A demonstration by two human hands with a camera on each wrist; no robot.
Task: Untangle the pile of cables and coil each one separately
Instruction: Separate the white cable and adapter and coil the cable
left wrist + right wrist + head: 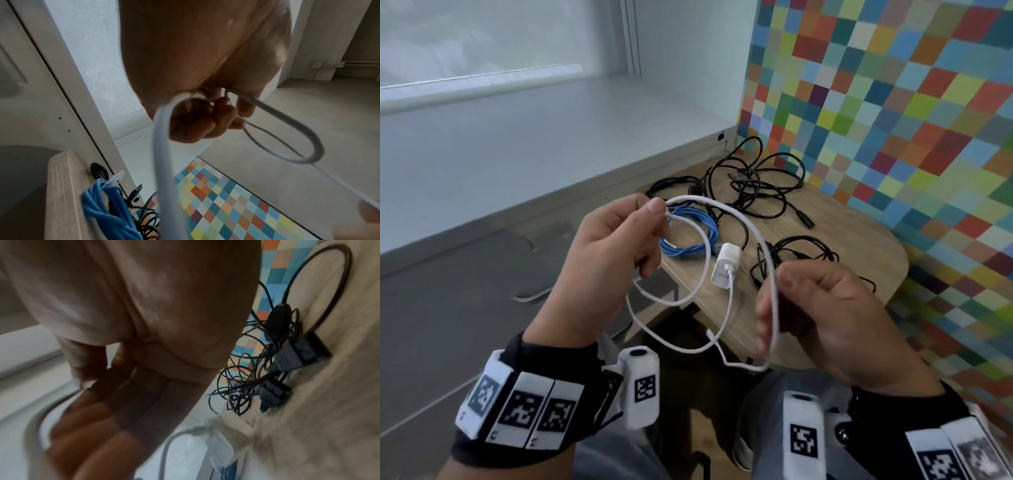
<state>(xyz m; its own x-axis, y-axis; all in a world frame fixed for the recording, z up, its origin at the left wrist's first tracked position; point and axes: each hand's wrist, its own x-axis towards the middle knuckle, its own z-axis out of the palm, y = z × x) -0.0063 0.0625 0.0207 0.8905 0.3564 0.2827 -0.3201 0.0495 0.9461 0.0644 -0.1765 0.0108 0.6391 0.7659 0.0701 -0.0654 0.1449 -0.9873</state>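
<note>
Both hands (curled) hold white cable [751, 226].

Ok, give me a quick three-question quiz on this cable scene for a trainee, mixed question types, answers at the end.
1. True or false: the blue cable is in the person's grip.
2. Which cable do the left hand and right hand hold? A) black B) white cable C) blue
3. Fill in: the white charger block hangs near the edge of the wooden ____.

Key: 1 false, it lies on the table. 2 B. 3 table.
</note>
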